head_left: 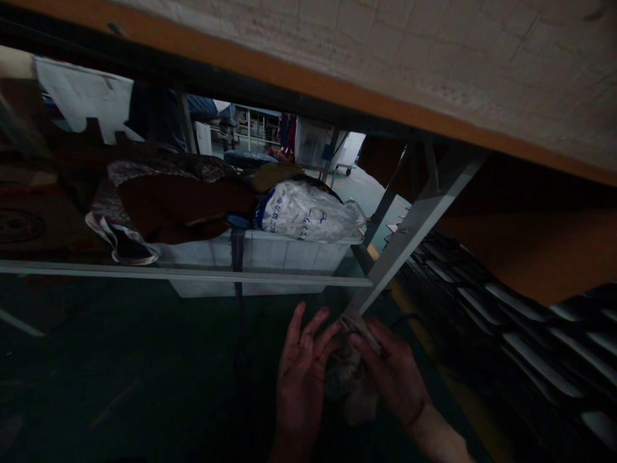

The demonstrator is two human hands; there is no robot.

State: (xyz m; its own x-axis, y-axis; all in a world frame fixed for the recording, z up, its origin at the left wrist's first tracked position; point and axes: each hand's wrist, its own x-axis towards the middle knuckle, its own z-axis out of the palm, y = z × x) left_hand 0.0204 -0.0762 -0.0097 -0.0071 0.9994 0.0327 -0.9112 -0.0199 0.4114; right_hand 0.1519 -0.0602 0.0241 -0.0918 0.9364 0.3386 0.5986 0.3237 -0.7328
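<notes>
Low in the middle, my left hand is raised with its fingers spread, its thumb side close to a crumpled pale cloth. My right hand pinches the top edge of this cloth between thumb and fingers, beside the foot of a grey metal table leg. The rest of the cloth hangs down between both hands, dim and partly hidden. Behind them stands a white plastic bin heaped with brown fabric and a white plastic bag with blue lettering.
A tabletop with an orange-brown edge crosses above. A grey crossbar runs in front of the bin. At the right are dark slatted racks and a brown panel. A white container and dark clothing show at the back left.
</notes>
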